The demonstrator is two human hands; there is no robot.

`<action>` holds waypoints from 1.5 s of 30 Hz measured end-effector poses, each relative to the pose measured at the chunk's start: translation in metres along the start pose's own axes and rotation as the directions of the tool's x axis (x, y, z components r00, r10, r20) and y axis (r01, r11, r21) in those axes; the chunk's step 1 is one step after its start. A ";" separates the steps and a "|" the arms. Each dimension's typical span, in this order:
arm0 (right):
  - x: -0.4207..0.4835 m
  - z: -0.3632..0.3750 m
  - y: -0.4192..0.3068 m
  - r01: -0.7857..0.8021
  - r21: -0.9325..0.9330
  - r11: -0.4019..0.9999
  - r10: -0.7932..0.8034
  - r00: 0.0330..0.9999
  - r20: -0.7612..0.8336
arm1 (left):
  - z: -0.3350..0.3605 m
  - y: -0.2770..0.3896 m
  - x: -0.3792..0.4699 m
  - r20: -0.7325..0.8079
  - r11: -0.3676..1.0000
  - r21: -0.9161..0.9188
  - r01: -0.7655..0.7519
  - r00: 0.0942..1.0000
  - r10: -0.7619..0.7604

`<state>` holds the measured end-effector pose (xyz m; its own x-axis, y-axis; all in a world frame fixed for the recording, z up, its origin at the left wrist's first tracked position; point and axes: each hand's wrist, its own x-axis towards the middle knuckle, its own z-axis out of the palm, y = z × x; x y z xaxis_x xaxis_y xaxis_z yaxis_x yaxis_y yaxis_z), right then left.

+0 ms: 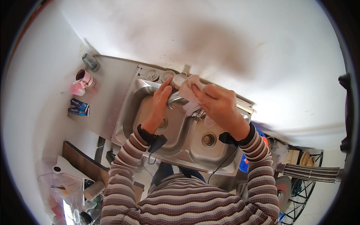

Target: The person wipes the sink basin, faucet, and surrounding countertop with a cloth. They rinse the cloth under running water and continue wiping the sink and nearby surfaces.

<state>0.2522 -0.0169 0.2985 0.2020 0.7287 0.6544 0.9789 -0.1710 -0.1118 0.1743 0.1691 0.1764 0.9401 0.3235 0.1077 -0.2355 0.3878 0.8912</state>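
My right hand [220, 107] grips a damp-looking white cloth [191, 88] and presses it over a pale, shiny cylinder [177, 81] behind the sink. At the cylinder's left end is my left hand [159, 105], its fingers against the side and partly hidden. Just below the cloth, a chrome faucet spout [175, 98] reaches over the left basin [143, 112]. More pale cloth [192, 108] hangs around the faucet's base. A long cream tube end [246, 107] shows beyond my right hand; I cannot tell whether it belongs to the same cylinder. The right basin [197, 146] has a strainer drain [209, 139].
Left on the counter [109, 92] are a grey glass [90, 62], a pink mug [84, 78], a pink cup [77, 89] and two toothpaste tubes [79, 107]. A white wall [197, 33] rises behind the sink. Right stand a blue container [243, 164] and a black wire rack [305, 194].
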 end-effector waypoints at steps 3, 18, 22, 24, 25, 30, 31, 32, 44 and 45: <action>0.014 0.008 -0.018 0.113 -0.138 0.984 -0.096 0.988 0.124 | 0.003 0.000 -0.001 -0.015 0.999 -0.026 -0.022 1.000 0.022; -0.032 -0.005 0.039 -0.767 0.296 0.569 0.761 0.628 0.163 | 0.009 0.007 -0.002 -0.032 1.000 0.000 -0.011 0.999 0.011; -0.042 -0.006 0.090 -0.844 0.528 0.096 0.705 0.432 0.562 | 0.002 -0.005 0.000 -0.025 0.998 -0.047 -0.053 0.998 0.052; -0.039 -0.007 0.110 -0.797 0.603 0.032 0.592 0.501 0.631 | -0.009 -0.021 -0.002 -0.109 0.995 -0.092 -0.026 0.994 0.016; -0.036 -0.007 0.118 -0.761 0.648 -0.018 0.519 0.547 0.657 | -0.016 -0.031 -0.006 -0.191 0.991 -0.127 0.035 0.980 -0.059; -0.009 0.016 0.147 -0.899 0.436 0.028 0.405 0.409 0.818 | -0.053 -0.083 -0.017 -0.233 0.957 0.125 0.260 0.946 -0.227; -0.008 0.023 0.148 -0.885 0.464 -0.031 0.333 0.428 0.840 | -0.049 -0.094 -0.019 -0.199 0.938 0.237 0.252 0.958 -0.207; -0.007 0.031 0.150 -0.889 0.453 -0.072 0.331 0.407 0.852 | -0.043 -0.103 -0.017 -0.146 0.901 0.327 0.285 0.957 -0.250; 0.020 0.033 0.139 -0.924 0.268 0.272 0.258 0.338 0.905 | 0.028 -0.144 0.022 0.139 0.928 -0.055 0.369 0.923 -0.359; 0.024 0.026 0.135 -0.897 0.186 0.401 0.351 0.338 0.873 | 0.019 -0.144 0.016 0.063 0.884 -0.046 0.466 0.884 -0.463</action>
<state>0.3901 -0.0052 0.2794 0.4384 0.7654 -0.4711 0.2174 -0.5989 -0.7707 0.2281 0.1022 0.0578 0.9557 0.0522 -0.2895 0.2185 0.5332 0.8173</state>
